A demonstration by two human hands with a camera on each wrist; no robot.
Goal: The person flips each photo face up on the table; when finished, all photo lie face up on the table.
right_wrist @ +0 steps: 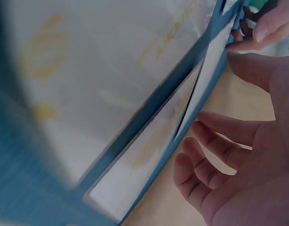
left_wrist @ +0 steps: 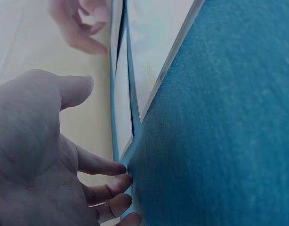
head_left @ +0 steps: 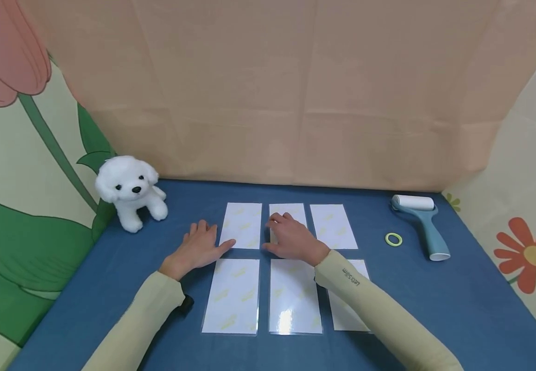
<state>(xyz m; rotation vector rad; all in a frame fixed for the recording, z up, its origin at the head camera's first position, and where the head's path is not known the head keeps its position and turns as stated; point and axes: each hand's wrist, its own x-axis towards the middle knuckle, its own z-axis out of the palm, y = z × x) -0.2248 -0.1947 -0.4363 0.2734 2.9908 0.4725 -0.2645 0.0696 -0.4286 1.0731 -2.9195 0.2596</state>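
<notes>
White rectangular cards with faint yellow marks lie on the blue cloth in two rows of three. My left hand [head_left: 194,247] is beside the far left card [head_left: 244,224], its thumb reaching over that card's lower left edge. Over the far middle card [head_left: 297,210] is my right hand [head_left: 295,240], hiding much of it. In the right wrist view the right fingers [right_wrist: 220,146] are loosely bent with nothing between them. The left fingers [left_wrist: 107,190] hold nothing either. The near middle card [head_left: 294,299] shows a bright glare, and my right sleeve covers part of the near right card [head_left: 345,312].
A white plush dog [head_left: 131,190] stands at the back left of the blue table [head_left: 476,309]. At the right lie a small yellow-green ring [head_left: 393,239] and a lint roller [head_left: 427,226] with a blue handle. A tan cloth backdrop [head_left: 295,93] hangs behind the table.
</notes>
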